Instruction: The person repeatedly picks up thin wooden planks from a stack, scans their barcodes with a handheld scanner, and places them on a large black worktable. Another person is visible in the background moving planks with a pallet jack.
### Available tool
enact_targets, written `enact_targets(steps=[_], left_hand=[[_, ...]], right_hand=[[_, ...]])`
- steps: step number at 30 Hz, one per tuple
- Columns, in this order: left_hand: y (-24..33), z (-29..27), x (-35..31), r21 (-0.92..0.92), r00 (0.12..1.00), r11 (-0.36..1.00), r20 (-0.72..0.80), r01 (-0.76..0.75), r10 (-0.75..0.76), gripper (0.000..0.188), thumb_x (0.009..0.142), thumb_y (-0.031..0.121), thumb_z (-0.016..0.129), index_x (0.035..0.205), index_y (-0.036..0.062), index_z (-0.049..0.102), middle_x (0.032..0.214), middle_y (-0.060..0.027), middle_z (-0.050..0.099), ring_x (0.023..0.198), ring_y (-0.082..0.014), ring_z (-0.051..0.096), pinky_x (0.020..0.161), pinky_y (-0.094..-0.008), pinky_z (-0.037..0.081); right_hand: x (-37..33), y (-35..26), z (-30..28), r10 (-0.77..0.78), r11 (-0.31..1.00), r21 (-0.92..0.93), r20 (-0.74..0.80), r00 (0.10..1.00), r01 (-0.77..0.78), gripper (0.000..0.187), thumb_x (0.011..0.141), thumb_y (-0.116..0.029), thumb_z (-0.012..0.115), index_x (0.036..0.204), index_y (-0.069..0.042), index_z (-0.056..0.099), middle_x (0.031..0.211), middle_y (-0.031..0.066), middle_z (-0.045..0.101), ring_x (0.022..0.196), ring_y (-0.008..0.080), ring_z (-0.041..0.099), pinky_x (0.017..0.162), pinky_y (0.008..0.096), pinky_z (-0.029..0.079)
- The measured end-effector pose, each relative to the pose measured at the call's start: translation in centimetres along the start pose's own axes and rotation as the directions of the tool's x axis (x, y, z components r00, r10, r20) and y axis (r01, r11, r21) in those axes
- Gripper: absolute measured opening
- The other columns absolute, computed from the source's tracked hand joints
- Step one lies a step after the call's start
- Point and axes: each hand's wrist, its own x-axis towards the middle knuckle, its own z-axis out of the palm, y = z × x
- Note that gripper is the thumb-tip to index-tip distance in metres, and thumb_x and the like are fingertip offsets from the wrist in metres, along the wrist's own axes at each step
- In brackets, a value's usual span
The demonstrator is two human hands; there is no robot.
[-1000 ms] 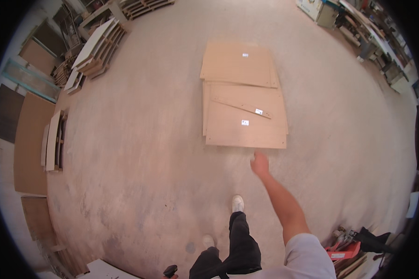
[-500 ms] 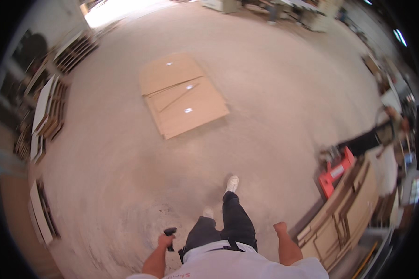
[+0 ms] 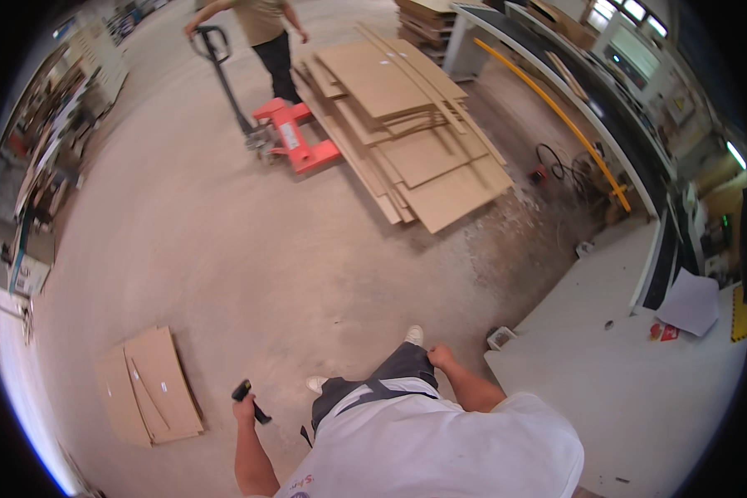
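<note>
My left hand (image 3: 244, 408) is closed around the grip of a black handheld barcode scanner (image 3: 261, 414), held out to my left above the floor. Some yellow shows on its head. At my right thigh, my right hand (image 3: 441, 357) hangs with its fingers curled in, and nothing shows in it. Well ahead of me lies a stack of brown boards (image 3: 382, 91), staggered and uneven, on a red pallet jack (image 3: 295, 137) whose forks are hidden beneath. A co-worker (image 3: 261, 25) stands beside the jack with one hand on its black handle (image 3: 212, 41).
Flat brown panels (image 3: 162, 386) lie on the floor to my left. Close on my right stands a large white machine cabinet (image 3: 606, 365) with a paper sheet (image 3: 690, 303) on it. A yellow bar (image 3: 556, 108) runs along a black-topped conveyor. Cables (image 3: 560, 162) lie beneath it.
My view has swung to the right, bringing the pallet jack, boards and co-worker ahead of me, while the floor panels now sit at lower left. The right hand has come in to the thigh.
</note>
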Motion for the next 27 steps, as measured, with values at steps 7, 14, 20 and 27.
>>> enact_targets(steps=[7,14,20,27], left_hand=[[20.3,21.2,-9.0,0.412,0.897,0.816,0.352,-0.406,0.268,0.048,0.069,0.042,0.072,0.082,-0.0043,0.071,0.077,-0.0205,0.070,0.081,-0.0336,0.071,0.073,-0.0435,0.053],[34.0,40.2,-21.3,0.433,0.596,0.436,0.710,-0.789,0.374,0.047,0.068,0.043,0.071,0.085,-0.0015,0.071,0.082,-0.0241,0.070,0.083,-0.0382,0.069,0.075,-0.0460,0.055],[40.1,52.6,-21.8,0.503,0.578,0.334,0.796,-0.797,0.180,0.054,0.068,0.045,0.072,0.092,-0.0025,0.072,0.089,-0.0242,0.071,0.089,-0.0366,0.070,0.080,-0.0445,0.055],[43.3,61.4,-18.8,0.620,0.682,0.365,0.729,-0.694,0.057,0.059,0.067,0.047,0.077,0.098,-0.0029,0.073,0.101,-0.0238,0.071,0.099,-0.0352,0.069,0.086,-0.0416,0.054]], right_hand=[[3.0,18.8,-5.0,-0.363,0.866,-0.414,-0.141,0.921,0.278,0.015,0.076,-0.020,0.067,0.073,-0.006,0.073,0.079,0.0146,0.072,0.077,0.0282,0.070,0.068,0.0407,0.054],[1.7,19.9,-17.0,0.453,0.649,0.753,-0.271,0.849,-0.106,0.019,0.079,-0.021,0.065,0.077,-0.002,0.068,0.069,0.0104,0.068,0.065,0.0236,0.066,0.062,0.0372,0.052],[2.4,25.0,-13.4,0.528,0.628,0.672,0.001,0.849,-0.392,0.015,0.080,-0.019,0.064,0.083,-0.005,0.069,0.070,0.0076,0.068,0.062,0.0173,0.063,0.056,0.0336,0.050],[8.8,31.2,-16.1,0.178,0.894,0.383,0.178,0.968,-0.235,0.015,0.076,-0.020,0.065,0.086,-0.011,0.072,0.081,0.0128,0.069,0.075,0.0278,0.069,0.062,0.0432,0.053]])
